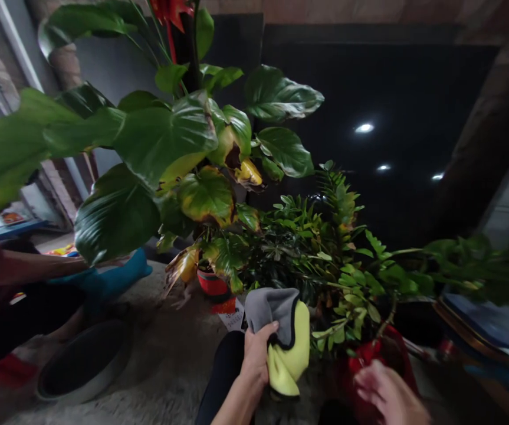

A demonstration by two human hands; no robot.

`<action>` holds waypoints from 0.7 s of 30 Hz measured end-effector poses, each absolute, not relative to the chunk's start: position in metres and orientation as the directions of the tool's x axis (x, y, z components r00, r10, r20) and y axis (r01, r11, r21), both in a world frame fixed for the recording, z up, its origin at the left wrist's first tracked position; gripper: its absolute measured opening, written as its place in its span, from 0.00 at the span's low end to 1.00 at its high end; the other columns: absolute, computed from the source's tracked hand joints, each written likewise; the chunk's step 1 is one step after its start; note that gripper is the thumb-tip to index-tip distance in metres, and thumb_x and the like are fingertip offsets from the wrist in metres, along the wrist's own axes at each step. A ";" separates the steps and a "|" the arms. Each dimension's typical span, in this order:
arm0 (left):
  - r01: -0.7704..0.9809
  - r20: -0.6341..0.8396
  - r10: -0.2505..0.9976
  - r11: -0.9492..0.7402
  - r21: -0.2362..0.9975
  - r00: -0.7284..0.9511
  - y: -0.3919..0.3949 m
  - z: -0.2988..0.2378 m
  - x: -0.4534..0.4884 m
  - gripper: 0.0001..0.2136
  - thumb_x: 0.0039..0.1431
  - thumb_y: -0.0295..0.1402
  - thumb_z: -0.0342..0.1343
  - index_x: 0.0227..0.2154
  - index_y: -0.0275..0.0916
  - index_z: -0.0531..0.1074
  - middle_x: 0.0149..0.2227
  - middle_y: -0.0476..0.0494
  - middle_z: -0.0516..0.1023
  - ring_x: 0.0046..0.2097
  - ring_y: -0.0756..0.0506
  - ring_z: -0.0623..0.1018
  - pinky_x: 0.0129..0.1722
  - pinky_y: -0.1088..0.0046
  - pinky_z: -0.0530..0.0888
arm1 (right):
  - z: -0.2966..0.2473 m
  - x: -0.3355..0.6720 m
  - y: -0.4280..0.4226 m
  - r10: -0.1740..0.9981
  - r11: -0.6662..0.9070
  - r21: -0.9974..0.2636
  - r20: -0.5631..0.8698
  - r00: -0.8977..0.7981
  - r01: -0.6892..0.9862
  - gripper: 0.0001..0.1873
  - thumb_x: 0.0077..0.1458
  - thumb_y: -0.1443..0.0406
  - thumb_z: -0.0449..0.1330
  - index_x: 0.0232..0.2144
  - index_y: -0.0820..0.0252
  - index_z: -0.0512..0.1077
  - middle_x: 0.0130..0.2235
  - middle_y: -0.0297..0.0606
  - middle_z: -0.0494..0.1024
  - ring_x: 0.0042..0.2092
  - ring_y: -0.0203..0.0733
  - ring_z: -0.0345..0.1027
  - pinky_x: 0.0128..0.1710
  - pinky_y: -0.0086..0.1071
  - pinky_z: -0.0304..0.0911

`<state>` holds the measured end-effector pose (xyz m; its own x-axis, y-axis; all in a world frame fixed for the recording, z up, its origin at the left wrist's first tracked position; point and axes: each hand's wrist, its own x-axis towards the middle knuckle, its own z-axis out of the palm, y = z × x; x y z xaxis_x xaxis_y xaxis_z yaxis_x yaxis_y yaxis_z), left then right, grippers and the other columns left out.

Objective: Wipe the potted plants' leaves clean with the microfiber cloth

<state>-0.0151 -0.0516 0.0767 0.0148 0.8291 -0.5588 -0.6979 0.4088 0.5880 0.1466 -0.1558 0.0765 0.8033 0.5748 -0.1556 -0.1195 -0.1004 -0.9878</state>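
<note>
Where our cloth (283, 339) is: low in the middle of our view, in front of the plants, grey on one face and yellow on the other, with a dark edge.
Left hand (255, 354): we grasp the cloth, thumb over its grey face, the yellow part hanging beside our fingers.
Right hand (387, 386): blurred near the red pot (407, 360); the fingers look curled, but we cannot tell whether they grasp anything.
Leg (223, 369): ours, dark-clothed, just left of the left hand.
Big plant (166, 136): broad green leaves, several yellowed and brown-edged, above the small pot (212, 284).
Card (231, 319): on the floor, between the small pot and our leg.
Bushy plants (296, 236): right of the big plant, before a dark panel (391, 82) showing three bright lights.
Co-worker: at far left, an arm (44, 265) stretched out above a grey basin (99, 381).
</note>
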 end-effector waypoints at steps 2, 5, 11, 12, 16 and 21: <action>-0.690 -0.548 0.836 0.399 0.603 0.005 -0.050 0.079 -0.017 0.21 0.39 0.19 0.60 0.40 0.35 0.68 0.23 0.45 0.78 0.26 0.42 0.79 0.31 0.65 0.77 | 0.094 0.171 -0.151 0.468 -0.084 -0.950 -0.303 0.830 -0.300 0.32 0.21 0.42 0.65 0.25 0.58 0.69 0.22 0.38 0.75 0.26 0.47 0.70 0.22 0.35 0.65; -0.666 -0.531 0.848 0.402 0.628 0.011 -0.052 0.084 -0.015 0.22 0.38 0.18 0.60 0.41 0.35 0.68 0.23 0.46 0.78 0.25 0.43 0.78 0.31 0.65 0.77 | 0.117 0.188 -0.132 0.492 -0.079 -0.946 -0.313 0.813 -0.316 0.36 0.21 0.41 0.63 0.31 0.59 0.69 0.23 0.38 0.75 0.25 0.44 0.70 0.20 0.32 0.62; -0.618 -0.414 0.909 0.355 0.701 0.053 -0.056 0.104 -0.004 0.23 0.30 0.21 0.65 0.36 0.36 0.70 0.25 0.45 0.79 0.27 0.44 0.77 0.29 0.68 0.76 | 0.116 0.176 -0.110 0.579 -0.071 -0.954 -0.277 0.767 -0.291 0.34 0.12 0.50 0.69 0.27 0.62 0.70 0.17 0.33 0.71 0.18 0.35 0.62 0.15 0.26 0.54; -0.620 -0.380 0.923 0.331 0.711 0.057 -0.055 0.112 -0.003 0.23 0.28 0.22 0.66 0.34 0.36 0.71 0.25 0.45 0.79 0.27 0.45 0.77 0.30 0.68 0.75 | 0.109 0.171 -0.110 0.579 -0.063 -0.955 -0.271 0.769 -0.289 0.33 0.11 0.50 0.69 0.25 0.61 0.70 0.16 0.32 0.70 0.17 0.34 0.60 0.14 0.25 0.53; -0.641 -0.181 0.974 0.227 0.734 0.137 -0.050 0.161 0.008 0.22 0.24 0.27 0.68 0.31 0.33 0.74 0.27 0.44 0.79 0.28 0.45 0.77 0.31 0.69 0.75 | 0.070 0.148 -0.116 0.630 -0.113 -0.944 -0.308 0.713 -0.309 0.32 0.11 0.44 0.68 0.17 0.58 0.64 0.16 0.33 0.70 0.16 0.33 0.59 0.12 0.25 0.50; -0.688 0.036 0.942 0.217 0.692 0.333 -0.052 0.200 0.045 0.23 0.24 0.29 0.70 0.32 0.33 0.76 0.30 0.43 0.80 0.32 0.43 0.78 0.36 0.68 0.75 | 0.025 0.116 -0.121 0.641 -0.155 -0.933 -0.345 0.685 -0.325 0.30 0.18 0.40 0.64 0.13 0.57 0.62 0.11 0.33 0.65 0.14 0.32 0.54 0.12 0.26 0.49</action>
